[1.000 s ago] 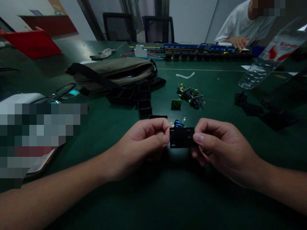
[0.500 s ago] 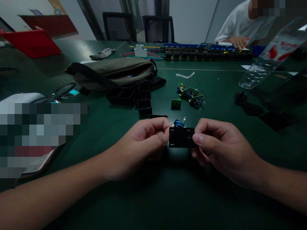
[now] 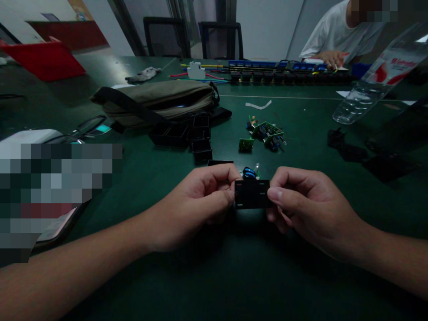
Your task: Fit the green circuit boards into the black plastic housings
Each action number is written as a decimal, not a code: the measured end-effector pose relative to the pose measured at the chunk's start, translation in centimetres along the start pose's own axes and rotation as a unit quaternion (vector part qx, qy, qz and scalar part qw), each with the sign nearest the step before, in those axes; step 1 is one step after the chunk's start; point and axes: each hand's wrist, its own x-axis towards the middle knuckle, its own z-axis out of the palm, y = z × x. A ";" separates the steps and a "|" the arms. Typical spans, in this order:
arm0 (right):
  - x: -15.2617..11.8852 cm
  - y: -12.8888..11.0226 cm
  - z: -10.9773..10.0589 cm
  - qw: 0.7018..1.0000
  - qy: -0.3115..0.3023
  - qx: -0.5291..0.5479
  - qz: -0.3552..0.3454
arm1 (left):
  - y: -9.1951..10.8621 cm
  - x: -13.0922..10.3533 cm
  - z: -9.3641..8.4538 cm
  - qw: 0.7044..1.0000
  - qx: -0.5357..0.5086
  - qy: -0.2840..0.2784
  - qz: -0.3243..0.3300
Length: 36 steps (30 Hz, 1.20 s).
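1. The green table (image 3: 214,285) is the largest thing, and it spreads under both of your hands.
2. Beyond your left hand, an olive shoulder bag (image 3: 167,96) lies on this table, with its mouth gaping a little.
3. Toward the far right, a clear plastic bottle (image 3: 377,80) with a red and white label appears slanted in your view.
4. Your left hand (image 3: 203,196) is clamped, by thumb and bent index finger, on the left edge of a black slotted plastic panel (image 3: 252,195).
5. Your right hand (image 3: 307,205) pinches the right edge of the same panel; its fingers behind are partly hidden.
6. Several black open boxes (image 3: 202,149) stand in front of the bag.
7. A pile of circuit boards (image 3: 267,131) lies farther away than the panel.
8. The panel itself is between your two hands, with its slotted face toward you.
9. A single green board (image 3: 246,145) is near the pile, on its left.
10. A blue coil (image 3: 249,173) shows just above the panel's top edge; I cannot tell if they are joined.
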 end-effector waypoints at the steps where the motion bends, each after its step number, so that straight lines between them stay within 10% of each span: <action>1: 0.0 0.0 0.0 1.000 -0.001 0.001 0.000 | 0.0 0.0 0.0 1.000 0.000 -0.003 0.003; 36: -0.1 0.0 0.1 1.000 0.006 0.023 -0.001 | 0.3 0.1 -0.1 0.999 -0.030 0.003 -0.011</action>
